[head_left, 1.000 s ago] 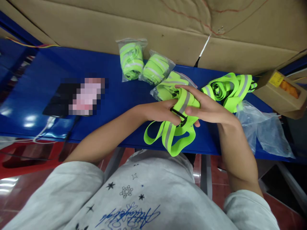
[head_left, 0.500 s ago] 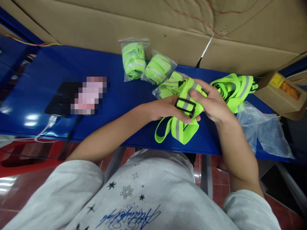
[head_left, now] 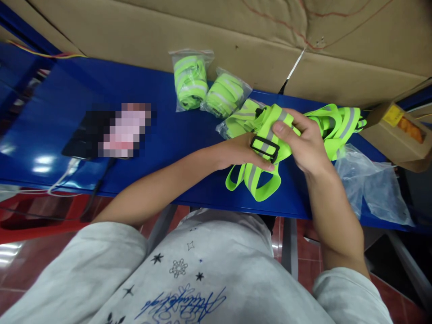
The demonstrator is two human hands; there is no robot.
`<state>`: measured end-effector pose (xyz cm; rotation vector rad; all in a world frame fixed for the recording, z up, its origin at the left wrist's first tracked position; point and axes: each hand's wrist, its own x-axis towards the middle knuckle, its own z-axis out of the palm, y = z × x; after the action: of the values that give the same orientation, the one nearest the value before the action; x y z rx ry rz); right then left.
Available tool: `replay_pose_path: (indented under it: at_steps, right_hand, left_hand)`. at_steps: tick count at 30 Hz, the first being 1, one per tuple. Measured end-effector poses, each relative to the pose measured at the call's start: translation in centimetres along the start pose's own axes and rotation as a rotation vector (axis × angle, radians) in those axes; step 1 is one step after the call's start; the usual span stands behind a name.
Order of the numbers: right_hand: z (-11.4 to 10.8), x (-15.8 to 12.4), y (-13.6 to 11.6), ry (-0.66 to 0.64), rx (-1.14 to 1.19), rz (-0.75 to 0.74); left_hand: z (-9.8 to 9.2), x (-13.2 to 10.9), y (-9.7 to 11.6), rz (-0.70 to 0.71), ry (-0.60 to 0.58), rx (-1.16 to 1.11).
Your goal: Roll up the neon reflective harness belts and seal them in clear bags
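Note:
Both hands grip one neon-green reflective strap (head_left: 270,123) with a grey stripe, partly folded into a bundle. My left hand (head_left: 241,150) holds it from below and the left, its thumb beside a black plastic buckle (head_left: 265,149). My right hand (head_left: 305,141) is closed round the bundle's right side, thumb on top. Loose loops of the strap hang below my left hand, near the table edge. The fingers behind the bundle are mostly hidden. Just behind my hands lies a bagged green strap (head_left: 241,120), partly covered.
Two clear bags with rolled green straps (head_left: 191,83) stand at the back of the blue table (head_left: 175,130). Right of my hands are a pile of loose straps (head_left: 344,123), clear plastic bags (head_left: 374,189) and a cardboard box (head_left: 398,135). A phone with cables (head_left: 83,139) lies left.
The view has shifted slightly. Both hands keep hold of the strap, and its hanging loops have swung a little and changed shape.

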<state>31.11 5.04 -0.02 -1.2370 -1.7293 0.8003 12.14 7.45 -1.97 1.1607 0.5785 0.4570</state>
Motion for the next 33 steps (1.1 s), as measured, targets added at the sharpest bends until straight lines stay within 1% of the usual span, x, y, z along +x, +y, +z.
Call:
replay_pose_path:
  at_steps: [2, 5, 6, 8, 10, 14, 18, 20, 22, 24, 25, 27, 29, 33]
  right_hand:
    - [0.0, -0.1, 0.0, -0.021, 0.011, 0.025]
    - [0.1, -0.1, 0.1, -0.038, 0.069, 0.084]
    - [0.1, 0.0, 0.1, -0.040, 0.103, 0.099]
    - [0.0, 0.0, 0.0, -0.049, 0.171, 0.127]
    - [0.0, 0.1, -0.3, -0.057, 0.236, 0.170]
    - [-0.1, 0.2, -0.6, -0.071, 0.361, 0.248]
    - [0.0, 0.2, -0.3, -0.059, 0.401, 0.243]
    - [0.1, 0.2, -0.1, -0.049, 0.411, 0.215]
    - [0.1, 0.2, -0.1, -0.014, 0.372, 0.148]
    - [0.0, 0.3, -0.2, 0.056, 0.262, 0.057]
    - [-0.2, 0.3, -0.3, 0.093, 0.198, 0.018]
    - [-0.4, 0.4, -0.4, 0.151, 0.096, -0.026]
    - [-0.7, 0.4, -0.5, 0.175, 0.052, -0.027]
    - [-1.0, 0.2, -0.4, 0.181, 0.058, 0.053]
  left_hand:
    - [-0.1, -0.1, 0.2, -0.013, -0.010, 0.008]
    - [-0.3, -0.2, 0.7, -0.079, -0.100, -0.038]
    - [-0.4, -0.3, 0.8, -0.097, -0.111, -0.064]
    - [-0.5, -0.4, 0.9, -0.097, -0.080, -0.099]
    - [-0.6, -0.5, 1.0, -0.074, -0.051, -0.085]
    - [-0.4, -0.6, 0.8, -0.075, -0.108, -0.072]
    - [0.3, -0.7, 0.9, -0.120, -0.126, -0.114]
    - [0.5, -0.7, 1.0, -0.149, -0.073, -0.060]
    - [0.4, -0.6, 1.1, -0.140, 0.037, 0.044]
    - [0.2, -0.4, 1.0, -0.113, 0.153, 0.130]
    - [0.0, -0.2, 0.9, -0.102, 0.186, 0.151]
    - [-0.3, 0.0, 0.7, -0.078, 0.206, 0.153]
    - [-0.4, 0.0, 0.7, -0.043, 0.206, 0.151]
    - [-0.4, -0.4, 1.2, -0.045, 0.110, 0.160]
